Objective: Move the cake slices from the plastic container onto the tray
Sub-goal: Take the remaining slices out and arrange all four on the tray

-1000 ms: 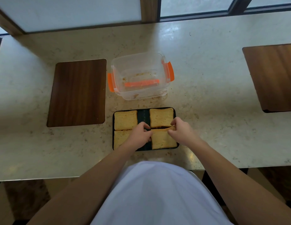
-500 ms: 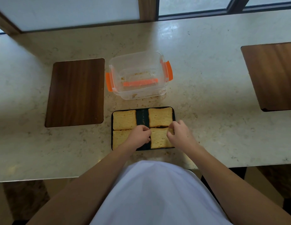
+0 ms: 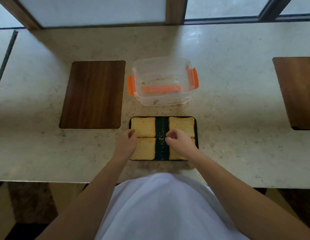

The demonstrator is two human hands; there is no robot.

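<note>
Black tray (image 3: 196, 130) is my landmark; it carries four cake slices, two per side, with a crumbed bare strip down the middle. My left hand (image 3: 126, 144) hovers at its left edge beside the near-left slice (image 3: 145, 148), fingers loosely curled, holding nothing. My right hand (image 3: 181, 142) sits over the near-right slice (image 3: 176, 156), fingers curled; I cannot tell if it pinches anything. Judgement: only squaring up remains. Nudge slices by their edges with light pressure, since soft cake crumbles. Beyond the tray, the container (image 3: 161, 80) holds only crumbs. Left of the tray lies a wooden board (image 3: 93, 94). Nothing obstructs either hand.
</note>
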